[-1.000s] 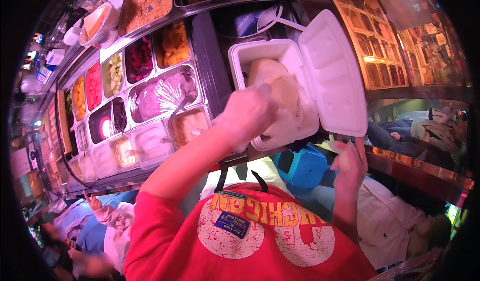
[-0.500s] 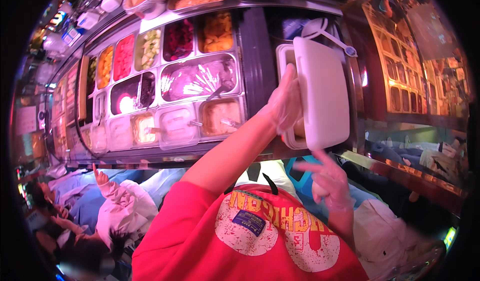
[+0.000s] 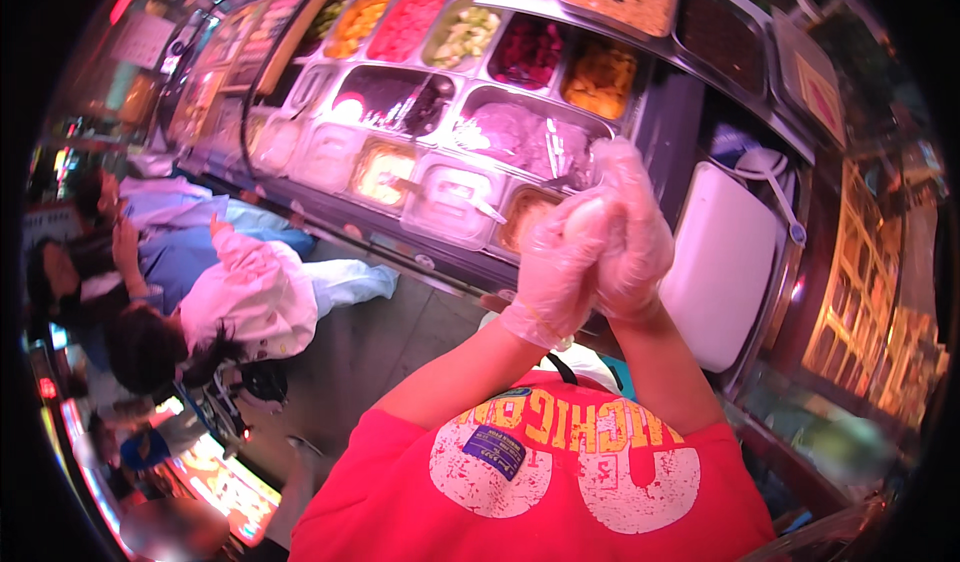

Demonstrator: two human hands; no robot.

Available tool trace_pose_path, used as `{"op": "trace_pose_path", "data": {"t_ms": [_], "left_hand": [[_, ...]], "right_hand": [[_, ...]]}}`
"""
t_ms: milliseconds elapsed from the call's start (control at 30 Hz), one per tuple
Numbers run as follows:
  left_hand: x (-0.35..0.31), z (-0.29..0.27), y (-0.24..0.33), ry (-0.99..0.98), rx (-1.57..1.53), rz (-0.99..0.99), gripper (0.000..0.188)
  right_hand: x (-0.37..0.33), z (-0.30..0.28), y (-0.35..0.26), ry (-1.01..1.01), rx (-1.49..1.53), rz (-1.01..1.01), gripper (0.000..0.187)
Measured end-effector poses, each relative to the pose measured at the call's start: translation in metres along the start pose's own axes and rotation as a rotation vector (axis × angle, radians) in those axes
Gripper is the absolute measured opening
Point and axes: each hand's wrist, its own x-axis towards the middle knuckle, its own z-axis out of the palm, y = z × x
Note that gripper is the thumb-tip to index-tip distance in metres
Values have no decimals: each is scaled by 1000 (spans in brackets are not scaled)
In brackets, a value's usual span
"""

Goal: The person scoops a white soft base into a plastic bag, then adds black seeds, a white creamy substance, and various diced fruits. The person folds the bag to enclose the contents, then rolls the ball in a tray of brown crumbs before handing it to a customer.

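Note:
Both my hands wear clear plastic gloves and are pressed together in front of my chest, above the near edge of the counter. My left hand (image 3: 553,274) is closed, its fingers against the other palm. Wrapped around it from the right, my right hand (image 3: 640,242) is closed too, with its fingers pointing up. What lies between the palms, if anything, is hidden. Just right of my hands is a white container lid (image 3: 722,262), lying over its container. A steel pan with pale filling (image 3: 525,212) is partly covered by my left hand.
Metal pans of diced green pieces (image 3: 462,37), dark red pieces (image 3: 525,52) and orange pieces (image 3: 600,77) stand beyond my hands. A pan of wrapped purple food (image 3: 520,132) sits nearer. A ladle (image 3: 768,167) rests behind the lid. People (image 3: 250,292) stand left of the counter.
My left hand has left the white container, and its tilted lid now lies flatter. My right hand has come up from below, and both hands have met. The view has turned.

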Motion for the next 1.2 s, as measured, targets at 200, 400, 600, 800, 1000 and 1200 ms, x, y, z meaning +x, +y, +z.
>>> {"op": "trace_pose_path", "data": {"t_ms": [200, 400, 600, 800, 1000, 1200], "left_hand": [[1, -53, 32, 366, -241, 62, 40], [4, -114, 31, -72, 140, 73, 72], [-17, -99, 43, 236, -176, -98, 48], [14, -137, 89, 154, -219, -273, 56], [29, -175, 138, -17, -175, -418, 63], [30, -215, 182, 4, 183, -497, 69]], "right_hand": [[6, 33, 1, -361, -114, 267, 18], [-47, 85, 0, -173, 529, 1169, 63], [-52, 106, 8, -175, 401, 1325, 74], [-18, 85, 27, -486, 586, 1569, 70], [-6, 134, 14, -642, 295, 23, 34], [-27, 200, -7, -975, -89, -136, 46]]}}
